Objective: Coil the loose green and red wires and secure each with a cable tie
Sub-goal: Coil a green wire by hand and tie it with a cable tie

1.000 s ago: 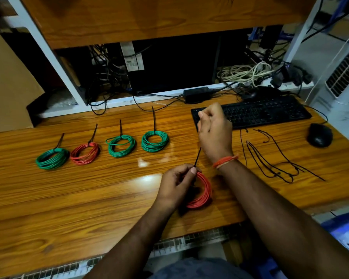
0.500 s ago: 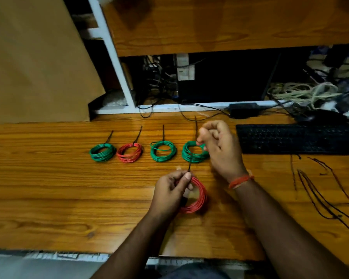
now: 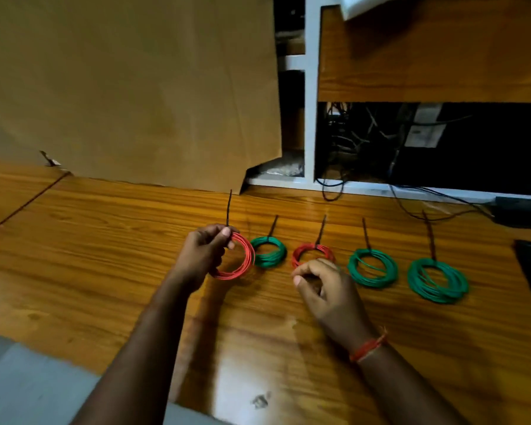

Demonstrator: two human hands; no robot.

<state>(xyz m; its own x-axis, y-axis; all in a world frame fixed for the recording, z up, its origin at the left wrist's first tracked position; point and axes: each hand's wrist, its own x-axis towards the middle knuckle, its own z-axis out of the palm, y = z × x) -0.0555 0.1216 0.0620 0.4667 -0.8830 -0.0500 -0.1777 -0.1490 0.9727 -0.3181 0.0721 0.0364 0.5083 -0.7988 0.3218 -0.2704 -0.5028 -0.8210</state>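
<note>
Red coil [image 3: 241, 259] pinched in left hand [image 3: 203, 254] beside green coil [image 3: 269, 256]; right hand [image 3: 325, 289] hangs loosely curled, holding nothing.

Wooden desk [image 3: 105, 240], leaning cardboard sheet [image 3: 135, 87], white shelf frame [image 3: 309, 102], tangled cables [image 3: 365, 133]

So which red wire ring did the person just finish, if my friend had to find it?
Look along the wooden desk at the row of wire rings in front of the big cardboard sheet. The finished red coil is at the row's left end, next to a green coil. It is the only one held in a hand, the left hand, not lying flat.
</note>
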